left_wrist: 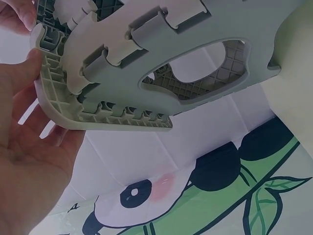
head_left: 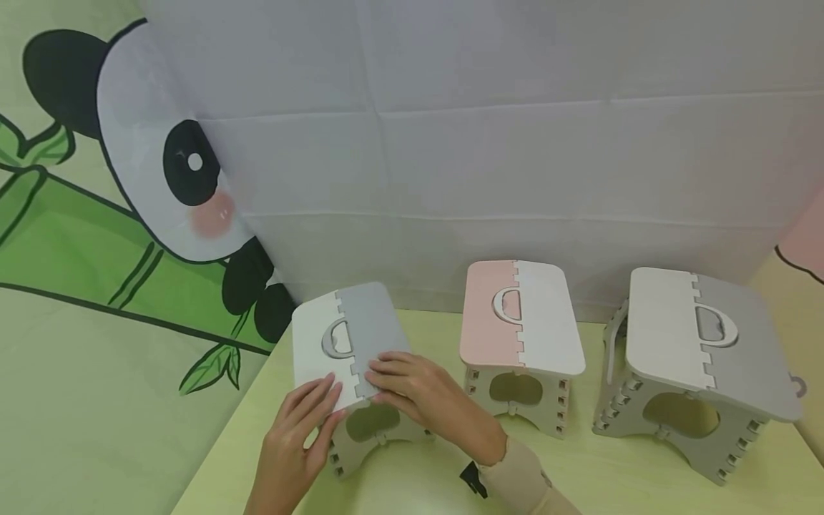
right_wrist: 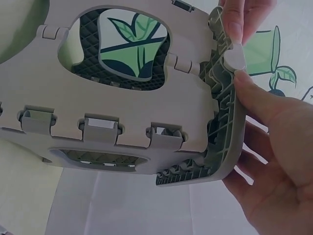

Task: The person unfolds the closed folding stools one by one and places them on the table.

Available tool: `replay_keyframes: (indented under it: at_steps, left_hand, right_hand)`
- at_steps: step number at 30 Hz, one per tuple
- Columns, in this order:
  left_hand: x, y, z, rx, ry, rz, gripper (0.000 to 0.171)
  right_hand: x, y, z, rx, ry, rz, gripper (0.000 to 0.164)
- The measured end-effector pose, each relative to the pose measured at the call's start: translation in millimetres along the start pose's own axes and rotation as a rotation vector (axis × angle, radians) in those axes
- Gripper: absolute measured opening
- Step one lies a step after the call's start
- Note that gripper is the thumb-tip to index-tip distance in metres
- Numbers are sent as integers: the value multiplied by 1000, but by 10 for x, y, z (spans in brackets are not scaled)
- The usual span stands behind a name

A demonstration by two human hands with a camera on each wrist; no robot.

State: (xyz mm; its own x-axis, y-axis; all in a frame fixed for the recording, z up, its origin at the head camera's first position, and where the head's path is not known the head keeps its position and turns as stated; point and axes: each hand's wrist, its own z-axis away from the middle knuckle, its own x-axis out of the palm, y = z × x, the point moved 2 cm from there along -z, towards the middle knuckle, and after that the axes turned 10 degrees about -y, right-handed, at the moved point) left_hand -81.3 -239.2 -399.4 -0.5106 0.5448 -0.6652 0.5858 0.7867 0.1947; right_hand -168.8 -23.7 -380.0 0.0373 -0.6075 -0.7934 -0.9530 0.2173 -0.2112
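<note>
A white and grey folding step stool stands unfolded at the left of the table, with a D-shaped handle on its top. My left hand rests its fingertips on the white half, near the front edge. On the grey half lies my right hand, its fingers fairly straight. The left wrist view shows the left thumb against the ribbed rim of the stool top. In the right wrist view the right thumb touches the front edge, and the fingers reach over the top.
A pink and white folding stool stands unfolded in the middle. Farther right is a larger white and grey folding stool. A small black object lies by the right sleeve. Behind the table hangs a panda-patterned cloth.
</note>
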Motion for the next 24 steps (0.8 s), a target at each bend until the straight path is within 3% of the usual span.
replay_keyframes:
  at_steps: [4,12,24]
  left_hand:
    - [10,-24,-34,10,4,-1,46]
    - [16,-82,-86,-45,-70,-15,47]
    - [61,-169,-144,-27,-70,-34,47]
  right_hand:
    - [10,21,-19,20,-3,8,33]
    - [27,57,-58,65,-12,36,34]
    - [69,106,-119,92,5,82,33]
